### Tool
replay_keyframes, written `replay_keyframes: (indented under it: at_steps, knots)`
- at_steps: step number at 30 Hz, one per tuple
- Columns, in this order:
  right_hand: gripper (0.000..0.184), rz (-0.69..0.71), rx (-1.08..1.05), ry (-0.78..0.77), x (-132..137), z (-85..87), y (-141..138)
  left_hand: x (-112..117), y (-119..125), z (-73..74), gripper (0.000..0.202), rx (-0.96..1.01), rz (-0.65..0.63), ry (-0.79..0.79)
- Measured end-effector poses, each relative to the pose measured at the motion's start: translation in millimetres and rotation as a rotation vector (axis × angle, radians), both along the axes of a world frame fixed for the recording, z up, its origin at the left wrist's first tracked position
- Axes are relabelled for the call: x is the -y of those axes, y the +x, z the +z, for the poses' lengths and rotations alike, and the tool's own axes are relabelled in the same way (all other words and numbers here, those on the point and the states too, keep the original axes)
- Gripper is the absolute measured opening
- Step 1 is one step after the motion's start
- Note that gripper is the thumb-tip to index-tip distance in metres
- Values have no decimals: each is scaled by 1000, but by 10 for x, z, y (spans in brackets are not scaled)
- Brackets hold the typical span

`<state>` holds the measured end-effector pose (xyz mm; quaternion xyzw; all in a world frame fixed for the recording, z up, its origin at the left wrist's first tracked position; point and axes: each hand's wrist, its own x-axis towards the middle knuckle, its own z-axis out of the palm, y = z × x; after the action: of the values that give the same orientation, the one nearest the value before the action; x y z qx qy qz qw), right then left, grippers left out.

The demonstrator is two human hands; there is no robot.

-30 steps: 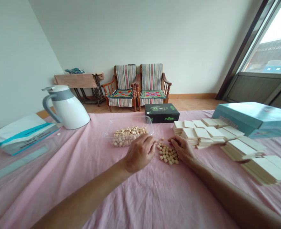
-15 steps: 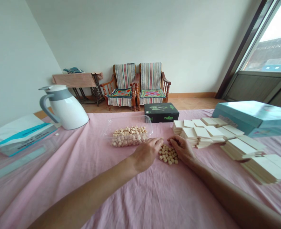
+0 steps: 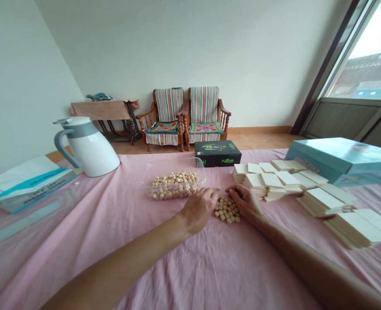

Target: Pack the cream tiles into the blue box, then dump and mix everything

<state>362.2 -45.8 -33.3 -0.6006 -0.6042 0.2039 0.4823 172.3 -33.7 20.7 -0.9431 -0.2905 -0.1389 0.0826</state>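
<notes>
A cluster of small, pale, rounded wooden cubes [image 3: 227, 211] lies on the pink cloth between my hands. My left hand [image 3: 199, 210] is on the cluster's left, fingers bent and closed together. One more cube [image 3: 217, 188] shows right at its fingertips; whether they grip it is unclear. On the other side, my right hand [image 3: 247, 203] rests against the cluster, thumb and fingertips drawn together; anything between them is hidden. Behind my left hand, a clear plastic tray [image 3: 142, 177] holds many similar cubes.
Stacks of thin white tiles [image 3: 284, 178] stand on the right, before a light-blue box [image 3: 342, 159]. A black box [image 3: 218, 153] sits at the far edge. Leftward are a white-and-grey jug [image 3: 93, 148], a blue-and-white packet [image 3: 32, 185] and a clear lid [image 3: 29, 219].
My left fingertips have drawn slightly back to the left, and a cube now shows beyond them. My right hand is nearly where it was.
</notes>
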Motion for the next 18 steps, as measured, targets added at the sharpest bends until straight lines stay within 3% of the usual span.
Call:
replay_keyframes:
  at_steps: [3,7,10,12,15,18]
  knots:
    - [24,-6,6,0,3,3,0,33,-173,182,14,95,-54,134]
    - [23,-21,15,-5,7,0,0,-137,-416,415,18,265,57,315]
    - [23,-21,25,-3,8,-3,-4,-214,-493,465,23,382,95,392]
    - [23,-20,25,-3,8,-4,-5,-179,-458,409,22,376,13,325]
    - [22,-14,14,-6,6,-10,-3,-79,-316,206,20,244,-131,71]
    - [23,-8,11,0,1,-17,1,-47,-176,-43,26,148,-141,-130]
